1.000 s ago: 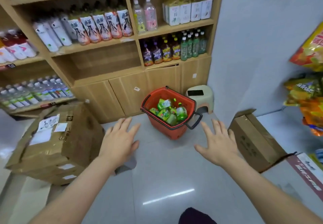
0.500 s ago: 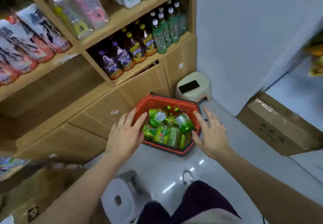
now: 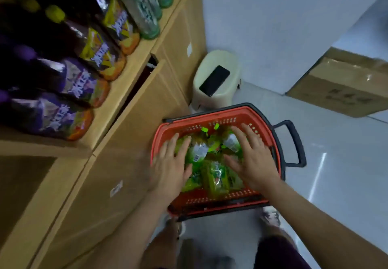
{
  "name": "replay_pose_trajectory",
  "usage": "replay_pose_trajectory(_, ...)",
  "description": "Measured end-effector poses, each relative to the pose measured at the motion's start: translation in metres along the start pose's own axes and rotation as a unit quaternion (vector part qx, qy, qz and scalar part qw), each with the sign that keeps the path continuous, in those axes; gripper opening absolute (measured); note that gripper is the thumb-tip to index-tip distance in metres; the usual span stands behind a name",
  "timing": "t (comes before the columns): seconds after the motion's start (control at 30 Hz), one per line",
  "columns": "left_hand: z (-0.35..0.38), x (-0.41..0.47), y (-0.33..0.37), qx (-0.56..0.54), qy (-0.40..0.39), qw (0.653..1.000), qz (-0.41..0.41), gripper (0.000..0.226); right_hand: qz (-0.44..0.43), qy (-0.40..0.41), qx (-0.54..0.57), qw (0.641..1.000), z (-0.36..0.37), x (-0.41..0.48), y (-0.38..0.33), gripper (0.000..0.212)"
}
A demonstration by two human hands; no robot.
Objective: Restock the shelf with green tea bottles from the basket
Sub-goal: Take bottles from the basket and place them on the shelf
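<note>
A red plastic basket point(image 3: 212, 118) with black handles stands on the floor against the wooden cabinet, filled with several green tea bottles point(image 3: 214, 177) lying on their sides. Both my hands are down inside it. My left hand point(image 3: 171, 165) lies with spread fingers over the bottles at the basket's left side. My right hand point(image 3: 252, 159) lies with spread fingers over the bottles at the right. Neither hand grips a bottle. The wooden shelf point(image 3: 126, 63) above the cabinet carries green bottles point(image 3: 142, 14) at its right end, beside dark purple-capped and yellow-capped bottles.
A cream plastic stool point(image 3: 220, 94) with a black phone point(image 3: 214, 80) on top stands behind the basket by the white wall. A cardboard box point(image 3: 340, 88) lies at the right. The cabinet door point(image 3: 134, 109) is slightly ajar. My knees are below the basket.
I have moved closer and lower over the basket. Both hands have gone from its rim down onto the bottles inside.
</note>
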State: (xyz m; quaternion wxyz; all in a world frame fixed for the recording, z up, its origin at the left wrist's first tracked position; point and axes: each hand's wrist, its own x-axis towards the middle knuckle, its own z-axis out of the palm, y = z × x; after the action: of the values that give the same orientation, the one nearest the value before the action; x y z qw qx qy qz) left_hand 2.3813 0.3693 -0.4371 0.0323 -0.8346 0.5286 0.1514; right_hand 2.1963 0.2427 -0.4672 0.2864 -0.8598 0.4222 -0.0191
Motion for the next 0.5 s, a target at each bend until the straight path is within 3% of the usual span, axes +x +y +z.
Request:
replay_pose_trajectory(0.27, 0.205, 0.12, -0.033, -0.077, -0.046, 0.994, 0.057, 0.095, 0.084, 0.052, -0.026, 0.995, 0.17, 0.084, 0.079, 0.077)
replay_pose_trajectory(0.37, 0.247, 0.149, -0.034, -0.155, -0.051, 0.986, 0.04, 0.105, 0.103, 0.016, -0.07, 0.992, 0.198, 0.11, 0.125, 0.085)
replay_pose_trajectory(0.5, 0.273, 0.159, -0.036, -0.215, 0.026, 0.976, 0.018, 0.108, 0.093, -0.062, -0.085, 0.99, 0.218, 0.135, 0.157, 0.099)
